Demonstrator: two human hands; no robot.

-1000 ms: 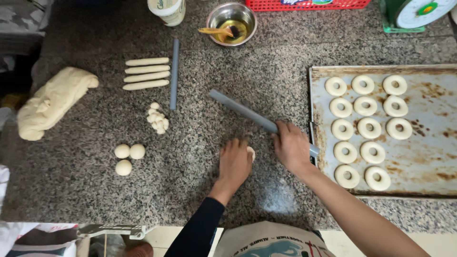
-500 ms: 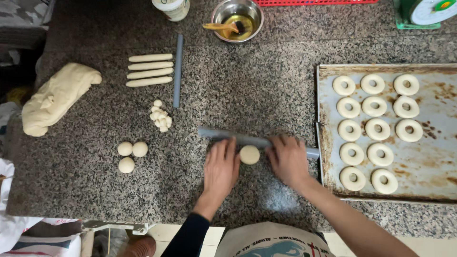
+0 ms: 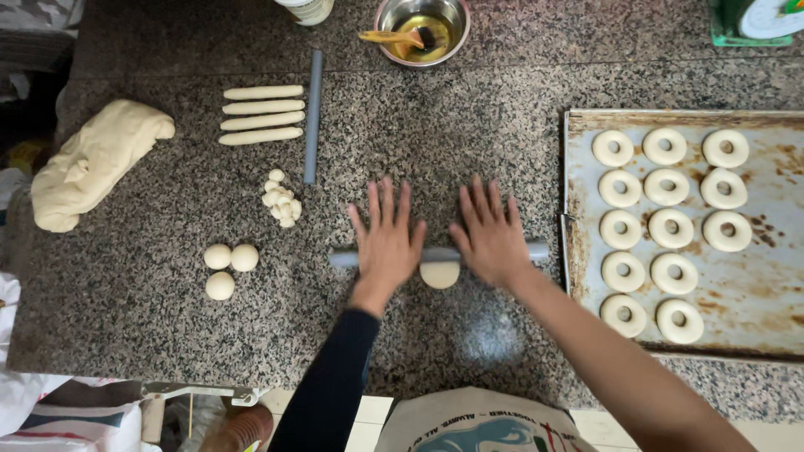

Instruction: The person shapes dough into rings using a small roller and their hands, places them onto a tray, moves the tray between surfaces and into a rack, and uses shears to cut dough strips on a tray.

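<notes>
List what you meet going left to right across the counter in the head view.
Big dough lump → three dough balls → left hand → flattened dough piece → right hand → baking tray of dough rings.

Speckled polished granite counter (image 3: 167,335); matt grey plastic rolling pin (image 3: 440,254); soft matt dough disc (image 3: 440,274); stained metal baking tray (image 3: 754,310).

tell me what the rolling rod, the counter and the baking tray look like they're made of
Rolling rod: probably plastic, maybe coated metal; smooth, matte, even grey.
Counter: polished granite or similar stone, by its black-and-grey speckle and faint sheen.
Baking tray: sheet metal, dull silver with brown rust-like or baked-on stains.
</notes>
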